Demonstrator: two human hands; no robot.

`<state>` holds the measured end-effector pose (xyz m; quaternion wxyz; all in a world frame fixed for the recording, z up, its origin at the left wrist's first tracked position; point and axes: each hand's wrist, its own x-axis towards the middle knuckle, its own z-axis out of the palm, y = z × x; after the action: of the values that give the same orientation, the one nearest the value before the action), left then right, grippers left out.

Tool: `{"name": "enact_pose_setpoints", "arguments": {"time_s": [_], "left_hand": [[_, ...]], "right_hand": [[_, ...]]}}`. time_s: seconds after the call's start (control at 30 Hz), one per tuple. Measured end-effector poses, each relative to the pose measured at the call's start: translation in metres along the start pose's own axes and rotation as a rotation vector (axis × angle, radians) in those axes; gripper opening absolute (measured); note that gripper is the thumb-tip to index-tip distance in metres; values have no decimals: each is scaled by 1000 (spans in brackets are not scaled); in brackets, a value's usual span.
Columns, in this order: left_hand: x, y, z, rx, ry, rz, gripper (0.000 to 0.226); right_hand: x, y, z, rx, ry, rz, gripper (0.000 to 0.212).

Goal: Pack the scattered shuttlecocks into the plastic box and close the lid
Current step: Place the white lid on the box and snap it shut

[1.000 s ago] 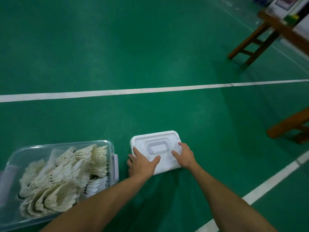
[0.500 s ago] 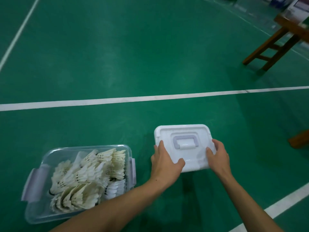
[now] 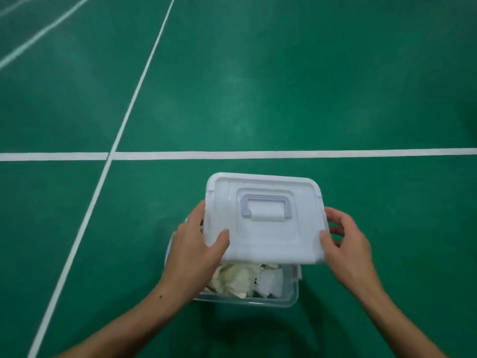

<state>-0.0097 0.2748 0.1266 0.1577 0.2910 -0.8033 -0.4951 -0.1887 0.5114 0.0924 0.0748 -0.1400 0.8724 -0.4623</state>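
Observation:
A white lid (image 3: 265, 236) with a pale purple handle (image 3: 267, 205) hovers over the clear plastic box (image 3: 289, 298) on the green floor. My left hand (image 3: 196, 251) grips the lid's left edge, thumb on top. My right hand (image 3: 348, 246) grips its right edge. The lid covers most of the box and sits shifted toward the far side, leaving the near strip uncovered. White shuttlecocks (image 3: 242, 280) show through that gap, packed inside the box.
White court lines (image 3: 258, 154) cross the green floor, one running sideways just beyond the box, another (image 3: 85, 226) slanting down the left. No loose shuttlecocks show on the floor around the box.
Both hands lifted the lid off the floor and carried it left until it came over the box. The view swung left, so the wooden furniture at the right is gone.

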Motion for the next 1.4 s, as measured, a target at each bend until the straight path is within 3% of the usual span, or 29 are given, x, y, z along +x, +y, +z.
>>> {"name": "enact_pose_setpoints", "arguments": {"time_s": [0.27, 0.57, 0.83, 1.03, 1.3, 1.4], "left_hand": [[-39, -83, -56, 52, 148, -142, 54], [-39, -91, -28, 139, 110, -70, 49], [-32, -99, -29, 265, 124, -81, 54], [-46, -120, -23, 414, 139, 8, 53], [-35, -123, -2, -71, 322, -282, 26], [-24, -126, 2, -238, 361, -334, 34]], "right_hand": [[-58, -14, 60, -49, -51, 70, 54], [-73, 4, 56, -332, -25, 83, 49], [-72, 9, 70, -349, -32, 106, 44], [-77, 16, 68, -285, -45, 125, 45], [-69, 17, 72, -292, 73, 249, 31], [-63, 25, 75, -182, 71, 315, 37]]}}
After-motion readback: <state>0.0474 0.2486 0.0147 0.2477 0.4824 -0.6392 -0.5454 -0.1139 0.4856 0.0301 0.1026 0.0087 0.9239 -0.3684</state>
